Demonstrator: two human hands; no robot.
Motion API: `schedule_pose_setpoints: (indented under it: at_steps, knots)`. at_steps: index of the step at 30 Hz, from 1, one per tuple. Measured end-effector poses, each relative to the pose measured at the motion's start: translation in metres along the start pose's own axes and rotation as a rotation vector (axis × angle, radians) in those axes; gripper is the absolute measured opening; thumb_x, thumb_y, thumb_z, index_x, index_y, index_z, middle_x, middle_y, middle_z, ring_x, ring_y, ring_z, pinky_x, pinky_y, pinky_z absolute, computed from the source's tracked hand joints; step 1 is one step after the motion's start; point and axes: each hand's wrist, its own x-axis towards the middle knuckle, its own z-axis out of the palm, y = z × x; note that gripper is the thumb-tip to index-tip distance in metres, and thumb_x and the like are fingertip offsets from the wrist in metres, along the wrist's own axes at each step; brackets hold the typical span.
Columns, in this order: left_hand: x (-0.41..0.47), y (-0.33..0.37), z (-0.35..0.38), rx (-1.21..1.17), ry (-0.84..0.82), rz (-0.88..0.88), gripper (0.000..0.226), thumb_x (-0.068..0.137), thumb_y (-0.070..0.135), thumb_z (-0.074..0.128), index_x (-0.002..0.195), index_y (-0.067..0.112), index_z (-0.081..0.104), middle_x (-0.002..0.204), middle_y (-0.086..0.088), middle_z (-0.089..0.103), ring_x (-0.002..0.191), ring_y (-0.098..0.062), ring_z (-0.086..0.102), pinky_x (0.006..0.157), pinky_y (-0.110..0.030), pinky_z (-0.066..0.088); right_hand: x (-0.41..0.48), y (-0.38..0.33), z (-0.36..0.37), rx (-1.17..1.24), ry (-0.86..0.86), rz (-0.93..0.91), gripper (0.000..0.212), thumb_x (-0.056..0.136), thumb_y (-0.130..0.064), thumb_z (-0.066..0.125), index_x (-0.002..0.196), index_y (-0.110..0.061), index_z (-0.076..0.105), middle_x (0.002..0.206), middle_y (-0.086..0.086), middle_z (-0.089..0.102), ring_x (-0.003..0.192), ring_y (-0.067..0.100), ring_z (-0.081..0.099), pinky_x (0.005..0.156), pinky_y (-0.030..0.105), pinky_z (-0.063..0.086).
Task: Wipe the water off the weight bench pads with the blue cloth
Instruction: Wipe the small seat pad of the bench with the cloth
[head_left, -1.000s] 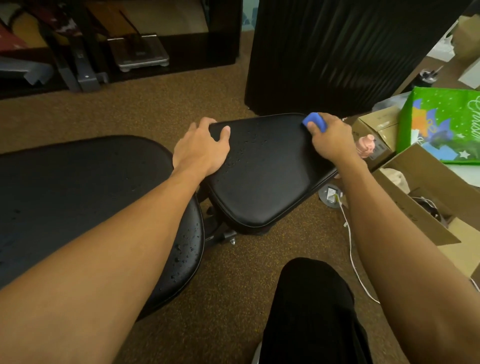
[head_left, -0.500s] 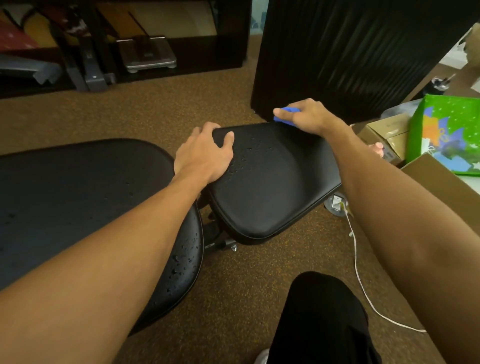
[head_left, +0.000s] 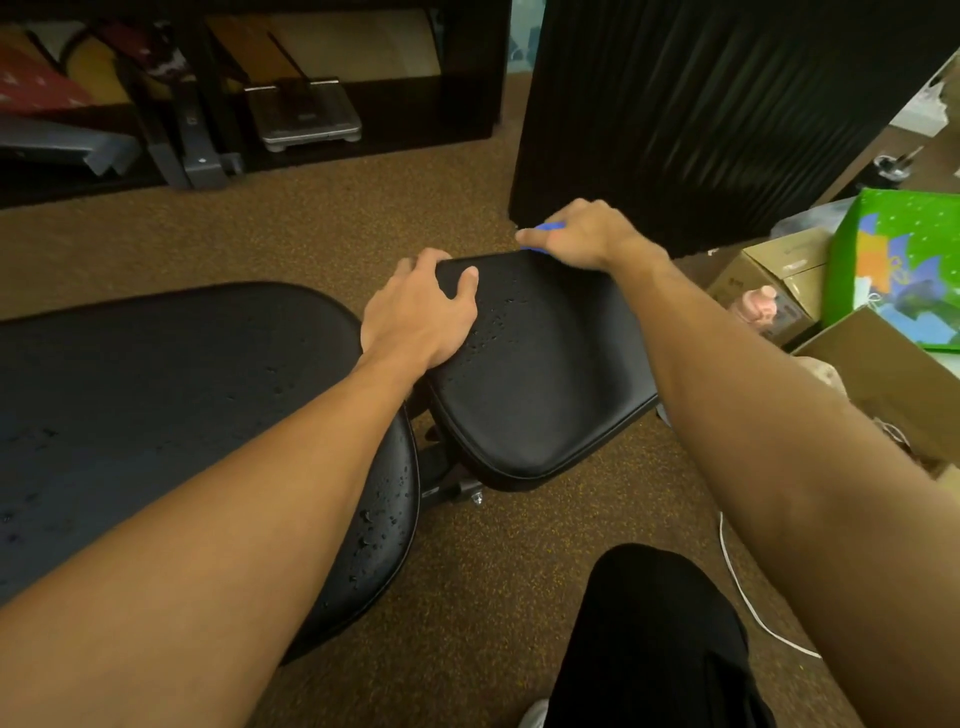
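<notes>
The right hand (head_left: 582, 236) clutches the small blue cloth (head_left: 546, 227) at the far edge of the short black vinyl seat pad (head_left: 550, 384). The left hand (head_left: 421, 312) grips that pad's far-left corner. The water droplets (head_left: 493, 325) lie nearward of the cloth, just beside the left thumb.

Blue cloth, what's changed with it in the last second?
The right hand slid the blue cloth leftward along the far edge of the seat pad, from its right corner, still gripping it. The left hand stayed holding the pad's left corner; droplets remain beside it.

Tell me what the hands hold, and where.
Right hand grips the blue cloth, mostly hidden under it. Left hand grips the seat pad at its far left corner.
</notes>
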Motion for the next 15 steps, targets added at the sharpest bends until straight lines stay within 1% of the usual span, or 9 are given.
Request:
schedule_pose_setpoints:
  at_steps: [2, 3, 4, 5, 6, 8, 10, 12, 15]
  knots:
    - [0.000, 0.001, 0.000, 0.003, 0.000, -0.001, 0.056, 0.107, 0.066, 0.039, 0.153, 0.034, 0.047, 0.151, -0.003, 0.054, 0.134, -0.032, 0.056, 0.107, -0.046, 0.042, -0.010, -0.005, 0.009, 0.003, 0.039, -0.088, 0.048, 0.094, -0.074, 0.054, 0.110, -0.033, 0.073, 0.111, 0.002, 0.070, 0.107, 0.025, 0.065, 0.090, 0.039, 0.050]
    - [0.000, 0.001, 0.000, 0.004, 0.000, -0.004, 0.056, 0.107, 0.066, 0.039, 0.153, 0.034, 0.048, 0.151, -0.003, 0.054, 0.135, -0.032, 0.056, 0.107, -0.045, 0.042, -0.017, -0.004, 0.011, 0.027, 0.064, -0.136, 0.040, 0.096, -0.072, 0.053, 0.102, -0.037, 0.071, 0.105, -0.003, 0.069, 0.104, 0.023, 0.066, 0.090, 0.039, 0.050]
    - [0.001, 0.001, 0.000, 0.005, 0.001, -0.006, 0.056, 0.107, 0.066, 0.038, 0.153, 0.035, 0.048, 0.151, -0.003, 0.054, 0.135, -0.032, 0.056, 0.107, -0.045, 0.042, -0.024, -0.001, 0.013, 0.060, 0.087, -0.178, 0.034, 0.098, -0.069, 0.052, 0.102, -0.039, 0.069, 0.105, -0.007, 0.068, 0.104, 0.020, 0.065, 0.091, 0.038, 0.049]
    - [0.001, 0.001, 0.000, 0.005, 0.000, -0.008, 0.055, 0.108, 0.066, 0.038, 0.153, 0.035, 0.048, 0.151, -0.003, 0.054, 0.135, -0.032, 0.055, 0.107, -0.045, 0.042, -0.032, 0.004, 0.014, 0.093, 0.107, -0.213, 0.033, 0.101, -0.064, 0.053, 0.109, -0.037, 0.069, 0.112, -0.008, 0.068, 0.108, 0.019, 0.064, 0.093, 0.036, 0.047]
    - [0.001, 0.001, 0.000, 0.003, 0.000, -0.009, 0.055, 0.108, 0.065, 0.038, 0.153, 0.035, 0.048, 0.151, -0.003, 0.054, 0.135, -0.033, 0.055, 0.107, -0.045, 0.042, -0.039, 0.009, 0.017, 0.119, 0.132, -0.247, 0.035, 0.103, -0.059, 0.054, 0.121, -0.033, 0.070, 0.123, -0.007, 0.068, 0.114, 0.018, 0.062, 0.096, 0.035, 0.045]
    - [0.001, 0.001, 0.000, -0.007, -0.001, -0.005, 0.055, 0.108, 0.064, 0.037, 0.153, 0.035, 0.048, 0.151, -0.003, 0.054, 0.135, -0.034, 0.055, 0.108, -0.046, 0.042, -0.054, 0.021, 0.023, 0.121, 0.173, -0.295, 0.040, 0.106, -0.049, 0.055, 0.138, -0.027, 0.065, 0.143, -0.005, 0.061, 0.129, 0.017, 0.056, 0.108, 0.036, 0.043]
    - [0.000, 0.001, -0.001, -0.013, -0.001, -0.006, 0.054, 0.109, 0.063, 0.036, 0.154, 0.034, 0.047, 0.152, -0.005, 0.053, 0.135, -0.036, 0.055, 0.108, -0.047, 0.042, -0.067, 0.032, 0.031, 0.106, 0.188, -0.295, 0.044, 0.108, -0.045, 0.052, 0.149, -0.028, 0.056, 0.157, -0.006, 0.051, 0.146, 0.016, 0.044, 0.119, 0.035, 0.031]
    - [-0.001, 0.001, -0.001, -0.009, -0.001, -0.007, 0.054, 0.110, 0.061, 0.035, 0.155, 0.034, 0.046, 0.153, -0.005, 0.052, 0.135, -0.037, 0.055, 0.108, -0.048, 0.041, -0.073, 0.036, 0.036, 0.112, 0.186, -0.258, 0.048, 0.109, -0.045, 0.049, 0.154, -0.029, 0.049, 0.165, -0.006, 0.041, 0.155, 0.016, 0.031, 0.124, 0.036, 0.022]
    - [-0.001, 0.002, -0.001, -0.011, -0.006, -0.014, 0.053, 0.110, 0.060, 0.035, 0.155, 0.034, 0.046, 0.154, -0.005, 0.052, 0.135, -0.037, 0.055, 0.108, -0.048, 0.041, -0.064, 0.022, 0.038, 0.107, 0.201, -0.183, 0.051, 0.110, -0.045, 0.046, 0.157, -0.027, 0.045, 0.169, -0.001, 0.035, 0.160, 0.023, 0.022, 0.128, 0.045, 0.016]
